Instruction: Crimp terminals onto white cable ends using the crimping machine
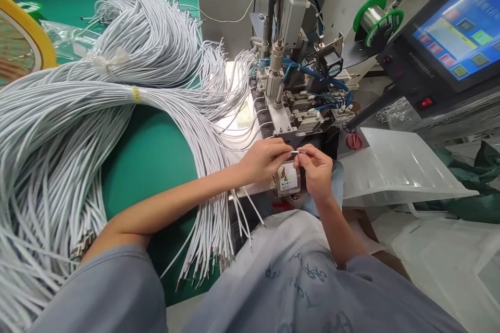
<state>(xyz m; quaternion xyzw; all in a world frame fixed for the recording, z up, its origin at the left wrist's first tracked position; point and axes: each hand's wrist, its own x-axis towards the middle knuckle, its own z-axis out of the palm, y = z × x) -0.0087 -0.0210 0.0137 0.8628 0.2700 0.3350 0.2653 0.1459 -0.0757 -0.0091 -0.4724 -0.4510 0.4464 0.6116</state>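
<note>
My left hand and my right hand meet in front of a small soldering machine. Both pinch the end of one thin white wire, held level between the fingertips just below the machine's clamp block. A warning label on the machine's front shows under the hands. Big bundles of white wires lie on the green mat to my left, and their loose ends hang over the front edge beside my left forearm.
A touch screen stands at the right. A green spool of solder wire sits behind the machine. Red-handled scissors lie by a white plastic tray. A yellow-rimmed reel is at far left.
</note>
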